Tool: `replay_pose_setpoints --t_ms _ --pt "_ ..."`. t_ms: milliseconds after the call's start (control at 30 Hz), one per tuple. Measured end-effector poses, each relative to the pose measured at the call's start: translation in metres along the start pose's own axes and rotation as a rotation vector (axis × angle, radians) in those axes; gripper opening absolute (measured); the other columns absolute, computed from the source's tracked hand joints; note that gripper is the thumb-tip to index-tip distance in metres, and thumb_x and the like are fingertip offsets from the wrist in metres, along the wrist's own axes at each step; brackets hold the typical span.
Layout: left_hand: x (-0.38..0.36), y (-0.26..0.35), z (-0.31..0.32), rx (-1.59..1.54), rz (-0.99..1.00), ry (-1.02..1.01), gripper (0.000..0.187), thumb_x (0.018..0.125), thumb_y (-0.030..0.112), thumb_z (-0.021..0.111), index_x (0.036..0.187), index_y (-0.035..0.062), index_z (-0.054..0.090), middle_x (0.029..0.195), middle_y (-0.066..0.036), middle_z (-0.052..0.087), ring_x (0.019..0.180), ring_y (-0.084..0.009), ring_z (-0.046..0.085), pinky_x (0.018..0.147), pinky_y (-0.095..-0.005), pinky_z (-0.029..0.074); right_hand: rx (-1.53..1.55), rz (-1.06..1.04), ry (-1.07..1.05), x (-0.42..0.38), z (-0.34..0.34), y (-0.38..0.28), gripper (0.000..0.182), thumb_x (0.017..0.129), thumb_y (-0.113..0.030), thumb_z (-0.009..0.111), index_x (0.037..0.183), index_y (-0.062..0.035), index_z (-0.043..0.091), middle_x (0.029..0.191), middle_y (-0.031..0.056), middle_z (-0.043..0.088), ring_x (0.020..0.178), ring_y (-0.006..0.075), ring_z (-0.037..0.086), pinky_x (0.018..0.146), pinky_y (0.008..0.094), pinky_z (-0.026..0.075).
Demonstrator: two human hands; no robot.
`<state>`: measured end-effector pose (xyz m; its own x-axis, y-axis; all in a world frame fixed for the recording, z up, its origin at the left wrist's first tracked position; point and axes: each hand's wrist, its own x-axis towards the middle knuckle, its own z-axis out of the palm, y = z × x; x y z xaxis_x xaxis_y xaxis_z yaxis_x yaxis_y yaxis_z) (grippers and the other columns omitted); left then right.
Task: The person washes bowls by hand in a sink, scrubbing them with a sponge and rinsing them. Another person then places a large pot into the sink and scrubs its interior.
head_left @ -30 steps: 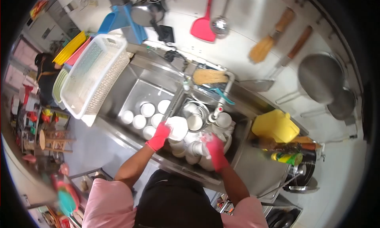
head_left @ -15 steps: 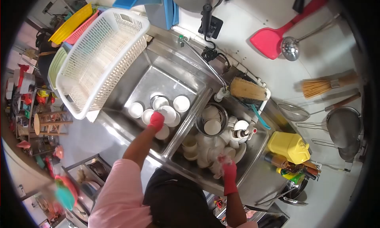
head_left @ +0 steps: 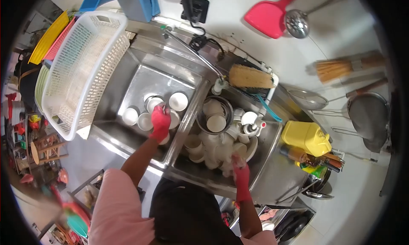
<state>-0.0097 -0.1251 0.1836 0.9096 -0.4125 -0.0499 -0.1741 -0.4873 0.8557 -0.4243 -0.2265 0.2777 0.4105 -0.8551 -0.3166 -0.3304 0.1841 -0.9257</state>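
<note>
A pale tiled wall (head_left: 236, 15) backs a kitchen with a steel sink of 2 basins. Leftward of the left fingers, a white perforated basket (head_left: 99, 74) sits by the sink's end, its holes suited to draining. In the left basin (head_left: 149, 81), small white bowls (head_left: 178, 101) lie around and beneath the left hand (head_left: 160, 122), spread out, mostly side by side, probably to keep them easy to reach. Its red-gloved fingers are partly curled and reach down among them, seemingly touching a bowl; whether they grasp it, I cannot tell.

Between the 2 hands, a round steel pot (head_left: 230, 113) holds more white bowls (head_left: 216, 123), likely to stop them scattering. Crowded white dishes (head_left: 194, 143) lie just left of the right fingers. The right hand (head_left: 241, 174), also red-gloved, has bent fingers close to pale, blurred material (head_left: 226, 169); their grip and opening are unclear. Farther right, a yellow jug (head_left: 304, 138) lies beside the bench (head_left: 275, 181).
</note>
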Motion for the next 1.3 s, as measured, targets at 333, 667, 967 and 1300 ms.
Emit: replay_pose_setpoints --t_ms 333,667,967,1300 --pt "-0.114 0.046 0.161 0.256 0.086 -0.31 0.025 0.086 0.011 0.059 0.109 0.0016 0.064 0.098 -0.021 0.068 0.092 -0.0354 0.066 0.078 -0.0396 0.053 -0.214 0.041 -0.016 0.001 -0.027 0.002 0.053 0.085 -0.018 0.064 0.133 0.0005 0.05 0.108 0.0146 0.064 0.095 0.0222 0.063 0.085 0.0339 0.05" --pt "-0.106 0.023 0.205 0.834 0.308 -0.606 0.019 0.084 0.017 0.06 0.097 0.0036 0.065 0.09 -0.02 0.067 0.087 -0.0359 0.068 0.075 -0.0479 0.053 -0.098 0.11 -0.028 -0.034 -0.076 0.039 0.05 0.085 -0.019 0.066 0.131 -0.0038 0.054 0.114 0.012 0.062 0.102 0.0208 0.061 0.088 0.0333 0.048" --pt "-0.071 0.12 0.138 0.598 0.607 -0.405 0.033 0.08 0.009 0.063 0.111 0.0053 0.053 0.115 -0.018 0.059 0.098 -0.0372 0.062 0.074 -0.0487 0.052 0.47 0.129 -0.125 -0.006 -0.07 -0.018 0.045 0.091 -0.004 0.057 0.136 -0.0036 0.048 0.123 0.0064 0.057 0.104 0.0156 0.056 0.092 0.028 0.044" --pt "-0.151 0.059 0.138 -0.406 -0.056 -0.2 0.028 0.088 0.017 0.067 0.109 0.0037 0.056 0.096 -0.012 0.063 0.085 -0.0214 0.061 0.074 -0.0346 0.051 -0.238 0.045 -0.027 0.054 0.01 -0.022 0.059 0.092 -0.036 0.063 0.135 0.0024 0.049 0.121 0.0255 0.059 0.114 0.0324 0.059 0.096 0.0382 0.048"
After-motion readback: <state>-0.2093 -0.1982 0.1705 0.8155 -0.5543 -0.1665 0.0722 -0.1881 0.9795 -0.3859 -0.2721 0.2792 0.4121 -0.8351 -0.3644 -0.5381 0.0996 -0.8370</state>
